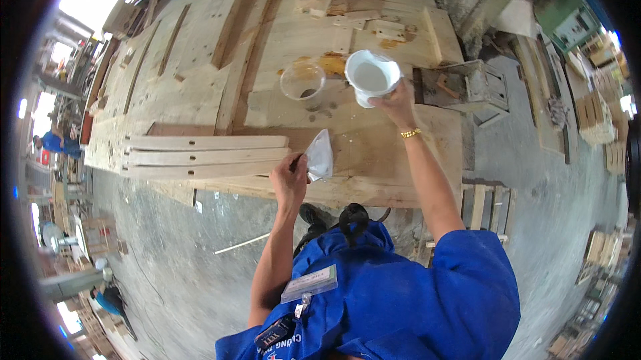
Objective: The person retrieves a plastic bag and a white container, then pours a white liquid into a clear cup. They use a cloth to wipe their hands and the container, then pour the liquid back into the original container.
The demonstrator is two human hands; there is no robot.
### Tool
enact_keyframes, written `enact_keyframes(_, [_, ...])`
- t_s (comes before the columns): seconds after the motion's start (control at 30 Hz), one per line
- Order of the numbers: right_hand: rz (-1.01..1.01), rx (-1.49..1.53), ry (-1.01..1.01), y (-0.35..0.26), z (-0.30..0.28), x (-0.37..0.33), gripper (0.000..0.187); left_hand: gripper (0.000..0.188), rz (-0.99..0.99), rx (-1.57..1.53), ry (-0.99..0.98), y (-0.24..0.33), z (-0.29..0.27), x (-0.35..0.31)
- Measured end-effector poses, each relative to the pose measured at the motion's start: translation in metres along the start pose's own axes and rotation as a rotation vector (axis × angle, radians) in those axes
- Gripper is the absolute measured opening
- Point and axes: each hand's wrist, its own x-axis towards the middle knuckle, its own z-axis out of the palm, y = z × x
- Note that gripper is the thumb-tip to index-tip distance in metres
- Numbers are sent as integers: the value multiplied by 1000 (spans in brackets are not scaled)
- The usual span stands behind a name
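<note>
My right hand (395,101) is closed around the lower side of a white, open-topped plastic container (364,98) with an uneven rim, held above the workbench. A pale inside shows through its mouth; I cannot tell how full it is. Between the fingers of my left hand (288,178) is pinched a white cone-shaped bag (320,156), its point upward. What it contains cannot be made out. Left of the white container stands a clear round plastic tub (294,86) with a dark patch inside. Several curved wooden slats (207,156) with small slots lie side by side, left of my left hand.
Boards and wood offcuts (357,21) lie over the wooden workbench (394,159), near orange-brown stains. A post (481,13) and a grey metal frame (486,89) stand at the right. A wooden pallet-like frame (491,210) rests by the bench. Two other people are far left.
</note>
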Motion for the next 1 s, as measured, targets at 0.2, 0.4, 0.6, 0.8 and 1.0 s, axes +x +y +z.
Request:
enact_keyframes(0.2, [-57,-512,-121,-7,-58,-28,89,17,-30,-10,-19,-3,1,3])
enact_keyframes(0.4, [-4,-909,-299,-40,-116,-41,78,15,18,50,-80,0,7,5])
enact_keyframes(0.6, [-142,-1164,-460,-75,-132,-34,66,16,2,58,-107,2,6,6])
enact_keyframes(0.8, [-173,-1193,-488,-92,-135,-22,66,20,-19,22,-105,-2,9,7])
enact_keyframes(1.0, [-274,-1207,-503,-96,-128,-6,66,19,-24,68,-75,2,8,4])
